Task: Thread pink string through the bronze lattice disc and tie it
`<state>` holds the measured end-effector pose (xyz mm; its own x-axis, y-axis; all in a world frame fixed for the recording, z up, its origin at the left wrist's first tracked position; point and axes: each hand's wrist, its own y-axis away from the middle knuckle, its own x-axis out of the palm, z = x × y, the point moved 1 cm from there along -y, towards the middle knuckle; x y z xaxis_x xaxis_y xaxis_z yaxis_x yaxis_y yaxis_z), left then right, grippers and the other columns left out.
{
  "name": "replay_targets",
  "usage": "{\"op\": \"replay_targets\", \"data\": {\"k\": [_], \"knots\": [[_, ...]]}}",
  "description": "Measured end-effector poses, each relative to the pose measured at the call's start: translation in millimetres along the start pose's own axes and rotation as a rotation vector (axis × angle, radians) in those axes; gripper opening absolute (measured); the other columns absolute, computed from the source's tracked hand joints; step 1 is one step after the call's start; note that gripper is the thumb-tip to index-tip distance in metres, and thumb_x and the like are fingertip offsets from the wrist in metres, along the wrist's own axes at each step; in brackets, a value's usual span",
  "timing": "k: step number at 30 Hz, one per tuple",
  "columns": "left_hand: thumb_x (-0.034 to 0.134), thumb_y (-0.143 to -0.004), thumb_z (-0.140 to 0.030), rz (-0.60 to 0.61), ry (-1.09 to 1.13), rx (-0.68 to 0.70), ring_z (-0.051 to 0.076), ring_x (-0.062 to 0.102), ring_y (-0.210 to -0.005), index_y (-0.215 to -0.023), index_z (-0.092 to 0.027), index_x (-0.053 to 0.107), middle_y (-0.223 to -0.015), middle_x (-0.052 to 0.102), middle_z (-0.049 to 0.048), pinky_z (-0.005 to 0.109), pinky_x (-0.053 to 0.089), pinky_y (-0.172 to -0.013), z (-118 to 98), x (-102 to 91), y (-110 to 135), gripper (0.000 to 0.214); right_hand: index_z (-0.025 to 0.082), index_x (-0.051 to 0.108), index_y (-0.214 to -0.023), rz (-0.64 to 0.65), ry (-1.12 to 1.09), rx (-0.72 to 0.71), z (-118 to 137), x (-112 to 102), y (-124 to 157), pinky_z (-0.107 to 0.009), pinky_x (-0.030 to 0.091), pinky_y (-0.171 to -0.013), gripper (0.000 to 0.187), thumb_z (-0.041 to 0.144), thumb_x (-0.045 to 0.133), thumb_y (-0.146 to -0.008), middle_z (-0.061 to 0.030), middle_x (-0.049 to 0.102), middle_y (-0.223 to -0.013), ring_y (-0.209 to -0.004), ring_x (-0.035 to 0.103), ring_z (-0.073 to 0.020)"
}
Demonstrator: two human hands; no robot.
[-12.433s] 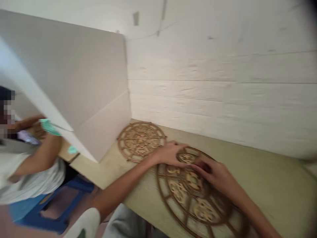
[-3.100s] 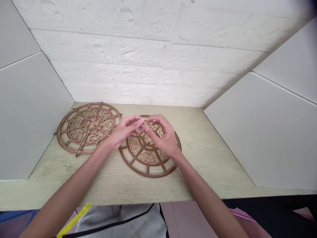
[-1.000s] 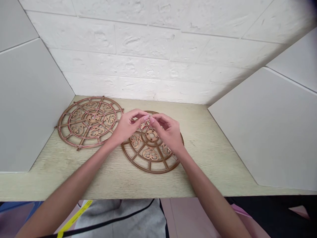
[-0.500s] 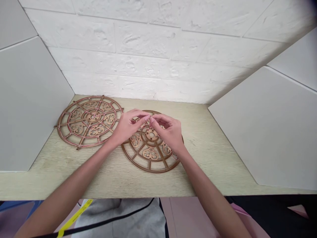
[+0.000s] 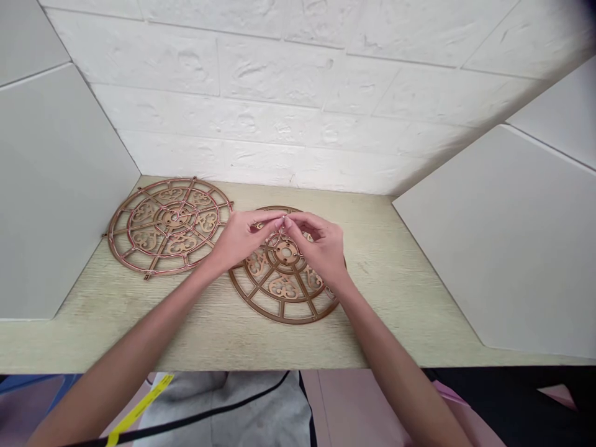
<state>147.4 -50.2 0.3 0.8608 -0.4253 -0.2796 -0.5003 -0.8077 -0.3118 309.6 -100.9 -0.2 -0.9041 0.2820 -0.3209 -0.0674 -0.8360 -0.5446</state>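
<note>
My left hand [image 5: 246,239] and my right hand [image 5: 319,242] meet fingertip to fingertip above a round brown openwork panel [image 5: 282,310]. Both are closed in a pinch on a thin pale wire [image 5: 278,238], which hangs in a small loop from the fingertips near the panel's hub. A tiny bright spot shows where the thumbs meet; the wire's end is mostly hidden by the fingers. The panel lies flat, with spokes, rings and scroll cutouts, its upper part behind my hands. To the left, a similar panel [image 5: 148,273] carries shiny pinkish wire along its rings and spokes.
Both panels rest on a pale wood-grain tabletop [image 5: 400,298]. A white brick-patterned wall [image 5: 279,118] stands behind. Light grey boards [image 5: 51,205] rise on the left, with another grey board [image 5: 503,242] on the right. A yellow tape [image 5: 142,406] and black cord cross my lap.
My hands remain pinched together in nearly the same place, the left a touch lower. The bright spot between the fingertips and the small wire loop show more clearly now.
</note>
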Motion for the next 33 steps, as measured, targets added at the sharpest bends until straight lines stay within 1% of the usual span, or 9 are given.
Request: {"op": "replay_targets", "data": {"k": [4, 6, 8, 13, 19, 22, 27, 30, 33], "knots": [[0.057, -0.095, -0.045, -0.006, -0.113, 0.050, 0.018, 0.069, -0.092, -0.115, -0.019, 0.076, -0.109, 0.073, 0.0056, 0.025, 0.053, -0.081, 5, -1.8, 0, 0.038, 0.021, 0.068, -0.095, 0.051, 0.223, -0.170, 0, -2, -1, -0.034, 0.056, -0.078, 0.016, 0.029, 0.055, -0.096, -0.0055, 0.073, -0.090, -0.082, 0.068, -0.0183], [0.053, -0.097, -0.045, -0.011, -0.184, 0.075, 0.016, 0.068, -0.088, -0.113, -0.019, 0.076, -0.104, 0.074, 0.0050, 0.023, 0.050, -0.077, 5, -2.7, 0, 0.038, 0.021, 0.065, -0.095, 0.073, 0.279, -0.210, 0, -2, -1, -0.033, 0.053, -0.078, 0.016, 0.027, 0.051, -0.098, -0.0059, 0.072, -0.090, -0.083, 0.067, -0.0182], [0.050, -0.099, -0.044, -0.008, -0.254, 0.127, 0.015, 0.066, -0.086, -0.110, -0.019, 0.076, -0.100, 0.074, 0.0048, 0.023, 0.048, -0.077, 3, -3.3, 0, 0.038, 0.020, 0.063, -0.095, 0.083, 0.287, -0.216, 0, -1, -1, -0.031, 0.052, -0.076, 0.015, 0.025, 0.049, -0.099, -0.0057, 0.070, -0.089, -0.082, 0.065, -0.0178], [0.041, -0.103, -0.040, -0.012, -0.472, 0.263, 0.016, 0.060, -0.091, -0.101, -0.017, 0.071, -0.096, 0.070, 0.0056, 0.026, 0.041, -0.085, -4, -5.2, 1, 0.037, 0.020, 0.060, -0.095, 0.087, 0.196, -0.162, 0, 1, -1, -0.030, 0.050, -0.075, 0.012, 0.027, 0.051, -0.098, -0.0042, 0.068, -0.087, -0.079, 0.064, -0.0170], [0.033, -0.106, -0.039, 0.028, -0.641, 0.291, 0.017, 0.055, -0.093, -0.098, -0.015, 0.062, -0.096, 0.061, 0.0073, 0.027, 0.037, -0.082, -7, -8.4, 2, 0.038, 0.019, 0.060, -0.095, 0.151, 0.084, -0.064, 0, 1, -1, -0.029, 0.048, -0.075, 0.014, 0.030, 0.052, -0.098, -0.0037, 0.067, -0.088, -0.079, 0.062, -0.0154], [0.029, -0.107, -0.037, 0.080, -0.657, 0.287, 0.016, 0.054, -0.092, -0.095, -0.015, 0.057, -0.096, 0.060, 0.0066, 0.026, 0.036, -0.080, -7, -8.7, 3, 0.037, 0.018, 0.059, -0.093, 0.172, 0.071, -0.035, 1, 1, -1, -0.030, 0.047, -0.075, 0.016, 0.032, 0.052, -0.098, -0.0040, 0.065, -0.087, -0.078, 0.061, -0.0156], [0.028, -0.107, -0.036, 0.108, -0.626, 0.266, 0.015, 0.053, -0.085, -0.091, -0.016, 0.051, -0.093, 0.059, 0.0046, 0.026, 0.035, -0.074, -6, -7.4, 2, 0.034, 0.019, 0.058, -0.095, 0.182, -0.043, 0.051, 0, 1, 0, -0.029, 0.047, -0.074, 0.022, 0.040, 0.053, -0.098, -0.0040, 0.063, -0.087, -0.079, 0.058, -0.0146], [0.028, -0.107, -0.037, 0.097, -0.568, 0.242, 0.013, 0.050, -0.075, -0.086, -0.017, 0.045, -0.085, 0.057, 0.0030, 0.026, 0.034, -0.069, -7, -5.9, 2, 0.034, 0.019, 0.058, -0.096, 0.181, -0.135, 0.091, -1, 1, -1, -0.028, 0.047, -0.073, 0.024, 0.043, 0.056, -0.096, -0.0038, 0.062, -0.089, -0.079, 0.058, -0.0139], [0.027, -0.107, -0.039, 0.064, -0.567, 0.219, 0.012, 0.047, -0.069, -0.086, -0.017, 0.043, -0.079, 0.054, 0.0015, 0.026, 0.033, -0.066, -8, -4.7, 3, 0.034, 0.019, 0.060, -0.094, 0.189, -0.204, 0.122, -2, 1, -1, -0.027, 0.047, -0.071, 0.025, 0.043, 0.059, -0.095, -0.0029, 0.062, -0.087, -0.076, 0.057, -0.0127]]}}
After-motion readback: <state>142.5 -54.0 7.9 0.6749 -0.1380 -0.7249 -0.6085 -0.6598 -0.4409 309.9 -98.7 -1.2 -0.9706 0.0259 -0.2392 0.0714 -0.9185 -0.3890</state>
